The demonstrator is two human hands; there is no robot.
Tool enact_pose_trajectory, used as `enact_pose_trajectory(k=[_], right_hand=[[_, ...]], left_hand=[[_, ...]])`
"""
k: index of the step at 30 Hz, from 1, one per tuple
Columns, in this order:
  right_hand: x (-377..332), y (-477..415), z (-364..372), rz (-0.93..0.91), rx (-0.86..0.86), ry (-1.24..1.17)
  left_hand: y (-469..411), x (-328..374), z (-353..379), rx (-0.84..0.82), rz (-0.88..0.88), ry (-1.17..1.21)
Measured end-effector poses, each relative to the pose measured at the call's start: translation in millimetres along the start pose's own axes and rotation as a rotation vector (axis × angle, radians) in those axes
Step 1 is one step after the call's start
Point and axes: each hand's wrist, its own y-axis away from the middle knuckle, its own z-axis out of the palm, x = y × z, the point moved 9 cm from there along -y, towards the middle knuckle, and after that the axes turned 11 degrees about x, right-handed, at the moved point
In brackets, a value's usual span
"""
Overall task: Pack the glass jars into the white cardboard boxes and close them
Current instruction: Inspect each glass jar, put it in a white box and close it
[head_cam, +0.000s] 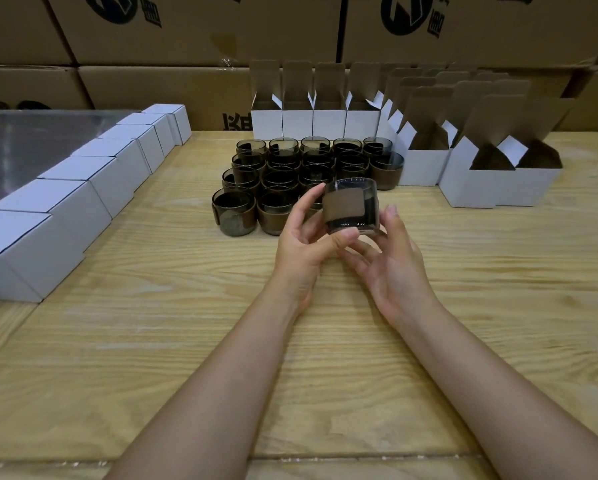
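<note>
My left hand (pixel 304 233) grips a smoky glass jar (pixel 354 207) with a brown sleeve, thumb under its base and fingers up its left side, above the wooden table (pixel 152 341). My right hand (pixel 391 268) cups the jar from below and the right, with its thumb on the jar's side. Behind the held jar stands a block of several similar jars (pixel 283 181). Several open white cardboard boxes (pixel 491 174) with raised flaps stand at the back and right. A row of several closed white boxes (pixel 83 188) runs along the left.
Large brown shipping cartons (pixel 186 36) are stacked as a wall behind the table. A shiny metal sheet (pixel 31 143) lies at the far left behind the closed boxes. Bare wood stretches in front of my forearms.
</note>
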Motion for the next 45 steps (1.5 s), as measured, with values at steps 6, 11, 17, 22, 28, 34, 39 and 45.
enact_pose_trajectory(k=[6, 11, 17, 22, 28, 34, 39, 45], right_hand=[[-2, 1, -1, -0.007, -0.002, 0.019], [2, 2, 4, 0.034, -0.024, -0.022], [6, 3, 4, 0.108, -0.016, -0.107], [8, 5, 7, 0.169, -0.065, -0.188], [12, 10, 16, 0.250, -0.100, -0.243], [15, 6, 11, 0.227, -0.091, -0.149], [8, 6, 12, 0.165, -0.079, -0.167], [6, 3, 11, 0.174, -0.126, -0.174]], left_hand=[[3, 7, -1, 0.035, 0.079, -0.073], [8, 10, 7, -0.004, 0.149, -0.168], [8, 5, 8, -0.033, 0.115, -0.189], [7, -1, 8, -0.056, 0.043, -0.121], [8, 3, 12, -0.056, 0.083, -0.137], [8, 8, 10, -0.031, 0.106, -0.133], [11, 13, 12, -0.028, 0.146, -0.159], [13, 12, 13, -0.055, 0.135, -0.170]])
